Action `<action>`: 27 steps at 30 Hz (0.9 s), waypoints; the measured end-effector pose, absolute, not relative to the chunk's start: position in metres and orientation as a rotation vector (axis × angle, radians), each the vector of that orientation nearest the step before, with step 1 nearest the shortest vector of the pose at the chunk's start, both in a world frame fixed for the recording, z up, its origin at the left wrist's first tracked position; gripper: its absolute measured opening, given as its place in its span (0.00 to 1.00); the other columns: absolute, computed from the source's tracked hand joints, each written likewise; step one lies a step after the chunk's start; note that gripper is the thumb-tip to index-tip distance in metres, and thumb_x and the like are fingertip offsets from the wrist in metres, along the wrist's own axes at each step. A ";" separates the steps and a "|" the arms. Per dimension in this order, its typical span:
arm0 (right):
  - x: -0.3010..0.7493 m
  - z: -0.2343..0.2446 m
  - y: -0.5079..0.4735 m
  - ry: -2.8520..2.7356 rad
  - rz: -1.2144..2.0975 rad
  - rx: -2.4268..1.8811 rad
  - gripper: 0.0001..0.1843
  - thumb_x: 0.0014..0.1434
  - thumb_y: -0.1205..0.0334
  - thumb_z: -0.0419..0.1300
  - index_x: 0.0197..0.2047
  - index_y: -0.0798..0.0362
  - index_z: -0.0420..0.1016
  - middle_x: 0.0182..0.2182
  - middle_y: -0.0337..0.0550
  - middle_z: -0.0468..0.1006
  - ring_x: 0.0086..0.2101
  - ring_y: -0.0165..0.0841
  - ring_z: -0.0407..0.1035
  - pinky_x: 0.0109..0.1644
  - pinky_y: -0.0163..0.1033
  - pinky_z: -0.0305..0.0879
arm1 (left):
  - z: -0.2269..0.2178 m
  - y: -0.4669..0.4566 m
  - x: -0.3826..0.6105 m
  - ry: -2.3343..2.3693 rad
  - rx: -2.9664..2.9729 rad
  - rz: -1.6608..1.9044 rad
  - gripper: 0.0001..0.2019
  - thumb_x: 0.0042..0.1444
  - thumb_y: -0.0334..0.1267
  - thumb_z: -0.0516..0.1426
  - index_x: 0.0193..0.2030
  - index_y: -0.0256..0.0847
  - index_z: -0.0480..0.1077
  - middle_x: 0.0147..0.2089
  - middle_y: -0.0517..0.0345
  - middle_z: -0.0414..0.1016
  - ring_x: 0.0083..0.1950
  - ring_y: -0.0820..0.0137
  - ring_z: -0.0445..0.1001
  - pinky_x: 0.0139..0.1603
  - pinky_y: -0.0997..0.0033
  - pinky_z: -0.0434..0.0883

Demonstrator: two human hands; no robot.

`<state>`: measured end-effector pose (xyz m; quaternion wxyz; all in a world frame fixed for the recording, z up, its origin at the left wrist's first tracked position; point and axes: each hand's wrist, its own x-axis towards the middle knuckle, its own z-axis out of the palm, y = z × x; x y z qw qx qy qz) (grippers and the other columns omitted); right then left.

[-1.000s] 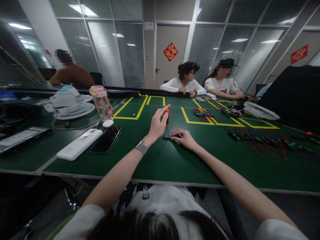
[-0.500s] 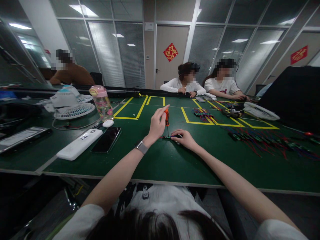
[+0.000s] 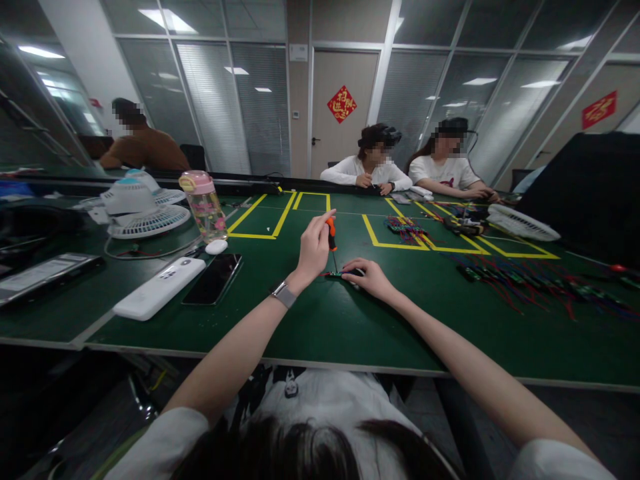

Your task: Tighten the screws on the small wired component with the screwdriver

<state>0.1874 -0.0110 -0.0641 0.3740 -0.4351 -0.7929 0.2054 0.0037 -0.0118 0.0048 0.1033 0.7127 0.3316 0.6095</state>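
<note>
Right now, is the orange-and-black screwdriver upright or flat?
Nearly upright, slightly tilted: the screwdriver points down at the green circuit board, handle uppermost.

The left-hand grip [image 3: 314, 250] holds an orange-and-black screwdriver [image 3: 332, 235], handle leaning left, shaft directed down to a small circuit board [image 3: 333, 275] on the green desk [image 3: 320, 327]. The right-hand grip [image 3: 373, 277] holds the board's right end. A white device [image 3: 160, 289] and a dark phone [image 3: 213, 280] lie side by side at left; wired boards [image 3: 540, 281] lie at right.
</note>
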 end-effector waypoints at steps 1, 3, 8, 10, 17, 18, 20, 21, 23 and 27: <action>0.187 -0.064 -0.011 -2.030 0.524 -1.115 0.08 0.53 0.60 0.64 0.36 0.52 0.81 0.39 0.47 0.79 0.41 0.37 0.73 0.50 0.43 0.66 | 0.005 -0.012 0.004 0.976 2.102 1.801 0.16 0.66 0.34 0.44 0.55 0.43 0.67 0.47 0.54 0.72 0.47 0.71 0.70 0.50 0.69 0.67; 0.187 -0.064 -0.011 -2.033 0.522 -1.113 0.07 0.53 0.60 0.64 0.35 0.52 0.81 0.38 0.47 0.79 0.41 0.37 0.72 0.50 0.43 0.65 | 0.005 -0.012 0.004 0.996 2.105 1.816 0.15 0.65 0.35 0.46 0.54 0.42 0.68 0.44 0.54 0.72 0.44 0.71 0.70 0.47 0.70 0.67; 0.187 -0.066 -0.009 -2.041 0.510 -1.108 0.08 0.53 0.60 0.64 0.35 0.53 0.81 0.39 0.47 0.79 0.40 0.37 0.72 0.50 0.43 0.65 | 0.005 -0.012 0.005 1.055 2.123 1.837 0.11 0.61 0.40 0.54 0.49 0.44 0.72 0.40 0.56 0.68 0.40 0.71 0.69 0.45 0.70 0.68; 0.188 -0.067 -0.009 -2.045 0.509 -1.099 0.08 0.54 0.60 0.64 0.36 0.53 0.81 0.38 0.47 0.79 0.41 0.37 0.72 0.50 0.43 0.65 | 0.005 -0.012 0.005 1.025 2.138 1.803 0.13 0.64 0.38 0.50 0.52 0.45 0.70 0.43 0.54 0.68 0.43 0.70 0.69 0.48 0.69 0.68; 0.188 -0.068 -0.007 -2.047 0.496 -1.103 0.07 0.53 0.60 0.64 0.35 0.52 0.81 0.39 0.47 0.79 0.41 0.37 0.72 0.50 0.43 0.65 | 0.006 -0.011 0.005 0.924 2.160 1.797 0.15 0.64 0.35 0.49 0.56 0.44 0.67 0.45 0.54 0.71 0.46 0.70 0.70 0.50 0.69 0.68; 0.188 -0.068 -0.007 -2.048 0.497 -1.104 0.07 0.53 0.60 0.64 0.35 0.52 0.81 0.39 0.47 0.79 0.41 0.37 0.72 0.51 0.43 0.65 | 0.006 -0.012 0.005 0.955 2.155 1.822 0.14 0.63 0.36 0.51 0.54 0.44 0.68 0.43 0.55 0.71 0.43 0.71 0.70 0.47 0.70 0.68; 0.188 -0.068 -0.007 -2.051 0.499 -1.103 0.07 0.53 0.60 0.64 0.35 0.52 0.81 0.39 0.47 0.79 0.41 0.37 0.72 0.51 0.43 0.65 | 0.005 -0.012 0.004 1.014 2.147 1.859 0.12 0.60 0.38 0.55 0.50 0.44 0.71 0.39 0.56 0.69 0.40 0.71 0.69 0.45 0.71 0.68; 0.188 -0.068 -0.007 -2.051 0.498 -1.103 0.07 0.53 0.60 0.64 0.35 0.52 0.81 0.39 0.47 0.79 0.41 0.37 0.72 0.51 0.44 0.65 | 0.005 -0.012 0.004 1.032 2.143 1.867 0.11 0.59 0.39 0.56 0.48 0.44 0.72 0.38 0.57 0.69 0.40 0.71 0.69 0.44 0.71 0.68; 0.188 -0.068 -0.007 -2.052 0.494 -1.103 0.07 0.53 0.60 0.64 0.35 0.52 0.81 0.39 0.47 0.79 0.41 0.37 0.72 0.51 0.44 0.65 | 0.005 -0.012 0.004 1.033 2.136 1.857 0.12 0.62 0.40 0.53 0.50 0.45 0.72 0.40 0.56 0.69 0.41 0.71 0.70 0.46 0.71 0.68; 0.188 -0.067 -0.008 -2.058 0.489 -1.100 0.07 0.53 0.61 0.64 0.36 0.52 0.81 0.38 0.47 0.79 0.41 0.37 0.73 0.51 0.44 0.65 | 0.004 -0.011 0.003 0.928 2.131 1.807 0.17 0.66 0.34 0.45 0.57 0.45 0.66 0.51 0.53 0.71 0.52 0.70 0.70 0.53 0.67 0.67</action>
